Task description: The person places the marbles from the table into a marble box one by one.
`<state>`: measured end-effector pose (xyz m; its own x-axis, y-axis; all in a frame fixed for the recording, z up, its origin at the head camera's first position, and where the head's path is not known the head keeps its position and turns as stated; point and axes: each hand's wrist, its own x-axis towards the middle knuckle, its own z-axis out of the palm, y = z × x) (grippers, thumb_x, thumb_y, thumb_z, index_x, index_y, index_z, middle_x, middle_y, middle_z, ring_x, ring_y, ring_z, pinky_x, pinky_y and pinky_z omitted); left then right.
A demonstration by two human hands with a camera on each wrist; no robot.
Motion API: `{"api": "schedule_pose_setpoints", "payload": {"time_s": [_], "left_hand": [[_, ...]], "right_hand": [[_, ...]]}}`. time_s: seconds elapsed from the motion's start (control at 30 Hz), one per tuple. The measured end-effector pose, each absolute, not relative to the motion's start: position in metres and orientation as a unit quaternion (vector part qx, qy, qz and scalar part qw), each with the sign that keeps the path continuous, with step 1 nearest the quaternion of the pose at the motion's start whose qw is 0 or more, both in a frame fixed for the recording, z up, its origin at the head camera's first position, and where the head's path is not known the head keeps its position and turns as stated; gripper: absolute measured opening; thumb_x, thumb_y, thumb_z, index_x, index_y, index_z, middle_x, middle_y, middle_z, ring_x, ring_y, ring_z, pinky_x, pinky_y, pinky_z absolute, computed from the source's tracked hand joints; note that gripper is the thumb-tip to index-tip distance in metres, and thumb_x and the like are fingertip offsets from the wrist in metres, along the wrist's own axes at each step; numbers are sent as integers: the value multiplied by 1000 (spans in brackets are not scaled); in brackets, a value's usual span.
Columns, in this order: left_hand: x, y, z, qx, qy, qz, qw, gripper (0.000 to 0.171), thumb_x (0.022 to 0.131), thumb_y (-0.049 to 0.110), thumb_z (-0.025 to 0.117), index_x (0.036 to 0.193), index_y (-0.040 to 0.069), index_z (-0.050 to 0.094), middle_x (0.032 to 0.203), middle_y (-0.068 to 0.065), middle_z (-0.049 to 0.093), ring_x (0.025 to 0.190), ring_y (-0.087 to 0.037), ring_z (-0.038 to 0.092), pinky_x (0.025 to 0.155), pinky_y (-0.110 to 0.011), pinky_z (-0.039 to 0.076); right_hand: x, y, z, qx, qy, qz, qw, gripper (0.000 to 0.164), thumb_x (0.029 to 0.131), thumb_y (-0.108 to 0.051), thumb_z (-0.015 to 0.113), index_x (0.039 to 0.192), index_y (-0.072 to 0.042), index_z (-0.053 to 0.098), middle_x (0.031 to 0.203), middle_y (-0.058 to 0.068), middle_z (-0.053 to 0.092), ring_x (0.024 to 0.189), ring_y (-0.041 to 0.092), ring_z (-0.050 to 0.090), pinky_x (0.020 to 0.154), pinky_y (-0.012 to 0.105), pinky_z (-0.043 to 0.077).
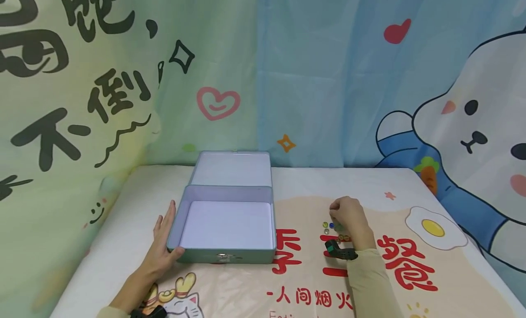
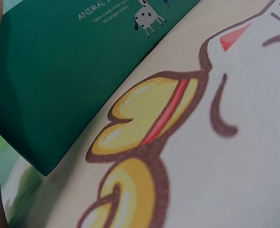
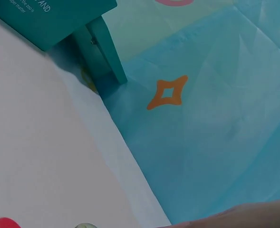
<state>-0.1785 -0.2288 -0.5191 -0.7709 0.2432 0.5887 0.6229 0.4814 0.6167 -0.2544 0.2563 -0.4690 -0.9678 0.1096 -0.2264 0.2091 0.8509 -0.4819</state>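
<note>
Head view: toward the table's (image 1: 370, 181) left edge, the left hand (image 1: 162, 249) lies along the left wall of the green box (image 1: 250, 257), fingers straight and spread, thumb at the near left corner. The box stands left of the table's middle, its lid (image 1: 232, 168) raised toward the far edge. Right of it, well short of the right edge, a small cluster of marbles (image 1: 331, 225) lies on the table: blue, yellowish, clear, green and amber ones. The right hand (image 1: 349, 217) is over them with fingers bent down; whether they pinch a marble, I cannot tell.

The work looks to be at an early stage. The box is opened, but no marble shows inside it; those in sight are outside, so dealing with them seems to be what is left.

As for writing, the curtain (image 1: 304, 80) at left carries large dark Chinese characters, 不倒 among them. The box front reads "ANIMAL" and "Takes a walk in the zoo", then "the proper matter"; the right wrist view catches "AND". No brand is legible. Red characters are printed on the table, 人间烟火 toward the near edge and 餐 farther right.
</note>
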Motion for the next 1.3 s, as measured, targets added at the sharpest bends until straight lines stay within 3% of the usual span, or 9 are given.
{"api": "schedule_pose_setpoints", "payload": {"time_s": [0.37, 0.77, 1.07, 1.3], "left_hand": [[-179, -229, -520, -260, -833, -439, 214, 99, 87, 70, 41, 152, 1, 10, 159, -18, 12, 148, -16, 8, 116, -33, -7], [-179, -229, -517, -255, -835, -446, 196, 98, 87, 67, 43, 152, 3, 7, 160, -12, 10, 148, -16, 9, 116, -33, -6], [-179, -231, -517, -260, -832, -445, 204, 97, 88, 66, 44, 152, 1, 10, 156, -25, 15, 148, -18, 10, 116, -35, -5], [-178, -229, -515, -258, -835, -444, 200, 96, 88, 65, 44, 152, 2, 9, 157, -22, 14, 148, -17, 9, 117, -34, -4]], "right_hand": [[-254, 255, -468, 69, 964, -244, 82, 23, 88, -11, 60, 106, 0, 69, 103, 19, 66, 92, 31, 56, 88, 51, 49], [-258, 249, -471, 37, 976, -211, 45, 22, 86, -4, 58, 103, 1, 70, 104, 21, 67, 95, 33, 61, 85, 49, 50], [-262, 244, -472, 30, 976, -207, 52, 23, 88, -4, 57, 106, 2, 70, 112, 23, 65, 108, 39, 58, 91, 51, 48], [-263, 247, -473, 15, 979, -196, 45, 21, 88, -4, 59, 104, 2, 71, 109, 22, 67, 107, 39, 59, 90, 51, 48]]}}
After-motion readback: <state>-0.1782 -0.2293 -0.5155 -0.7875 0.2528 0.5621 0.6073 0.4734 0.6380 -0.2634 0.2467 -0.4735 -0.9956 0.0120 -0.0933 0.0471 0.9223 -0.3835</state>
